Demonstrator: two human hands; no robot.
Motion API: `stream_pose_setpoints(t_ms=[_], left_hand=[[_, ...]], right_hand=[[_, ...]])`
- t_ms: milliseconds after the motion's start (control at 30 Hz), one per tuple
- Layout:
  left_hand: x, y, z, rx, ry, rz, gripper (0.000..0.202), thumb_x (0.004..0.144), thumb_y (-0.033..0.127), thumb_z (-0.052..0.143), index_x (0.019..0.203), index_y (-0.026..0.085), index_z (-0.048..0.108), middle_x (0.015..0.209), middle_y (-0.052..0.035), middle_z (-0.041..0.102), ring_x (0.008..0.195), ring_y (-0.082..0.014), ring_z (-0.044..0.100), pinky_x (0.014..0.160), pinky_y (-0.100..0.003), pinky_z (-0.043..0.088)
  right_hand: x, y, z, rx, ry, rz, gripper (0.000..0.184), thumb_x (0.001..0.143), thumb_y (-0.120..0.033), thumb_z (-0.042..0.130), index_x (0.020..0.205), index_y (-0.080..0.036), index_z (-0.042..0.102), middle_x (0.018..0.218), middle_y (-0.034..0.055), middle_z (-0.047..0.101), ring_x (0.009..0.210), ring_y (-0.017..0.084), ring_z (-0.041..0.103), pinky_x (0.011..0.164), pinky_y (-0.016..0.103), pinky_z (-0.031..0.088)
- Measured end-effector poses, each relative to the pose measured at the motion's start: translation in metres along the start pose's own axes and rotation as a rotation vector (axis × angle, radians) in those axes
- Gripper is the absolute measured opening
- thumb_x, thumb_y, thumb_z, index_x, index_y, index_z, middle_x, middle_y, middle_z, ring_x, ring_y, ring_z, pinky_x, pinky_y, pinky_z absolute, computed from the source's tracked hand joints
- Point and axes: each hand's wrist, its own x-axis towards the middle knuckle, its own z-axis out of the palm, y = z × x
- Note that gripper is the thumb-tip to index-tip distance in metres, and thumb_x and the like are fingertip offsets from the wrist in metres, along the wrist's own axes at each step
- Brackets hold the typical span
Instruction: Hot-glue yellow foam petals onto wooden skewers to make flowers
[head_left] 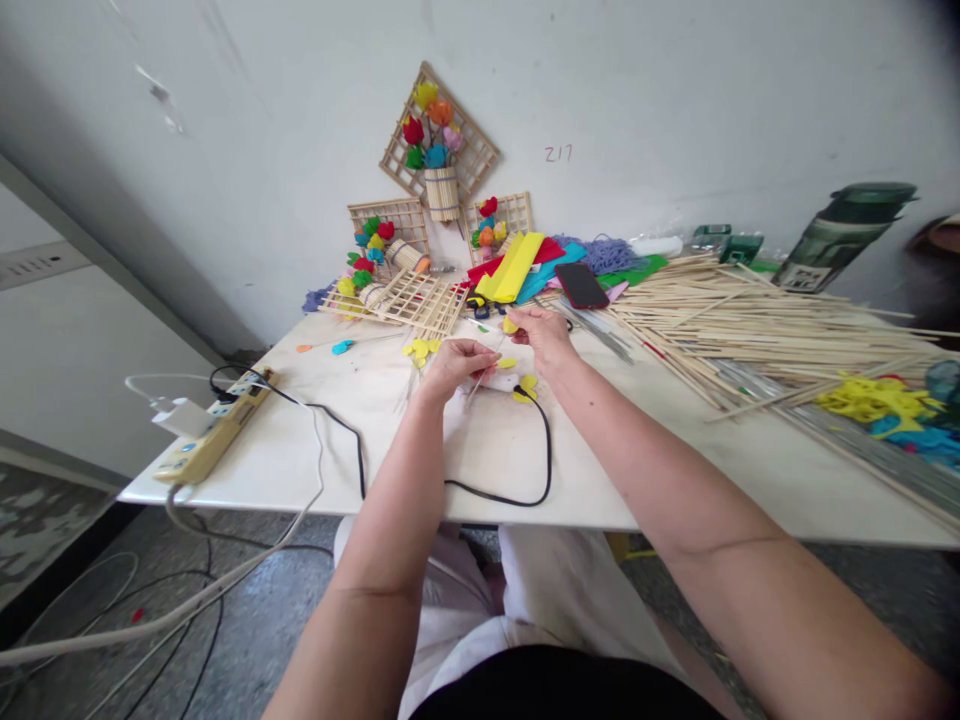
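Pinching a small yellow petal-shaped piece, the right hand hangs front-left of the red-edged black phone; farther left, the left hand seems to pinch a thin grey stem. A light, steady hold should prevent creasing.

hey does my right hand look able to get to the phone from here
Probably yes: the phone lies just beyond your right hand with nothing on top, though the fingers may need to release the yellow piece first.
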Motion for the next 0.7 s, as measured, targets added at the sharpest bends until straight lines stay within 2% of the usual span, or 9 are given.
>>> stream_pose_setpoints(t_ms=[200, 333, 400, 500, 567, 633, 700], left_hand=[[0.002, -0.001, -0.004, 0.025, 0.066, 0.064, 0.028, 0.060, 0.038, 0.075, 0.059, 0.012, 0.065, 0.049, -0.0004, 0.057, 0.045, -0.0068, 0.046, 0.047, -0.021, 0.035], [0.000, 0.004, -0.004, -0.020, 0.055, 0.070, 0.026, 0.060, 0.035, 0.075, 0.057, 0.012, 0.065, 0.047, -0.0003, 0.055, 0.044, -0.0063, 0.045, 0.046, -0.021, 0.033], [-0.001, 0.006, -0.004, -0.057, 0.045, 0.063, 0.026, 0.059, 0.035, 0.075, 0.057, 0.011, 0.064, 0.047, -0.0006, 0.056, 0.044, -0.0059, 0.044, 0.046, -0.021, 0.033], [-0.001, 0.007, -0.003, -0.113, 0.037, 0.040, 0.028, 0.058, 0.037, 0.076, 0.058, 0.011, 0.064, 0.050, -0.0011, 0.058, 0.043, -0.0052, 0.043, 0.045, -0.021, 0.032], [-0.001, 0.006, -0.003, -0.145, 0.031, 0.022, 0.030, 0.057, 0.038, 0.077, 0.060, 0.011, 0.064, 0.051, -0.0010, 0.058, 0.043, -0.0048, 0.043, 0.044, -0.021, 0.031], [0.000, 0.005, -0.004, -0.176, 0.002, 0.019, 0.031, 0.058, 0.040, 0.077, 0.060, 0.011, 0.063, 0.051, -0.0007, 0.058, 0.044, -0.0047, 0.044, 0.045, -0.020, 0.032], [0.000, 0.003, -0.004, -0.210, -0.030, 0.032, 0.032, 0.060, 0.040, 0.076, 0.059, 0.012, 0.061, 0.052, -0.0004, 0.057, 0.044, -0.0044, 0.044, 0.045, -0.020, 0.033]], right_hand=[[0.002, 0.001, 0.000, 0.005, 0.055, -0.032, 0.023, 0.061, -0.040, 0.069, 0.063, -0.018, 0.061, 0.059, -0.0002, 0.063, 0.054, 0.011, 0.056, 0.053, 0.023, 0.043], [0.007, -0.001, -0.006, 0.081, 0.093, -0.017, 0.026, 0.067, -0.044, 0.066, 0.069, -0.019, 0.060, 0.065, 0.0002, 0.065, 0.060, 0.012, 0.060, 0.054, 0.023, 0.045], [0.008, -0.002, -0.008, 0.110, 0.089, 0.024, 0.022, 0.069, -0.040, 0.063, 0.071, -0.018, 0.060, 0.066, 0.0008, 0.065, 0.061, 0.012, 0.060, 0.053, 0.022, 0.044], [0.005, -0.002, -0.008, 0.085, -0.066, 0.097, 0.013, 0.065, -0.024, 0.060, 0.076, -0.017, 0.063, 0.073, 0.0023, 0.069, 0.064, 0.012, 0.061, 0.055, 0.022, 0.044], [0.001, -0.001, -0.006, 0.071, -0.250, 0.124, 0.021, 0.061, -0.016, 0.057, 0.080, -0.017, 0.066, 0.081, 0.0030, 0.071, 0.072, 0.013, 0.062, 0.061, 0.023, 0.045], [-0.004, -0.001, -0.003, 0.103, -0.416, 0.129, 0.027, 0.059, -0.014, 0.055, 0.082, -0.017, 0.068, 0.087, 0.0037, 0.072, 0.081, 0.015, 0.063, 0.070, 0.026, 0.046], [-0.007, -0.002, -0.001, 0.142, -0.514, 0.124, 0.025, 0.059, -0.016, 0.055, 0.081, -0.016, 0.069, 0.086, 0.0046, 0.072, 0.086, 0.017, 0.063, 0.077, 0.029, 0.046]])
